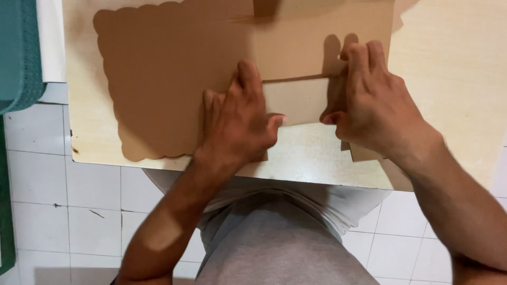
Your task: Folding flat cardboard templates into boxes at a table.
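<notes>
Head view shows the left hand (237,124) pressing flat, fingers spread, on a brown cardboard sheet (158,79) with a scalloped edge, lying on the pale wooden worktop (317,158). Just beside it, the right hand (369,100) pinches a folded cardboard flap (296,100) between thumb and fingers. White floor tiles (79,211) lie below both hands.

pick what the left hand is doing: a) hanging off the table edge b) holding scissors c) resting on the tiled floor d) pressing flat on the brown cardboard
d: the left hand lies palm down, fingers spread, on the brown cardboard sheet on the pale table, while the right hand grips the folded flap beside it.
</notes>
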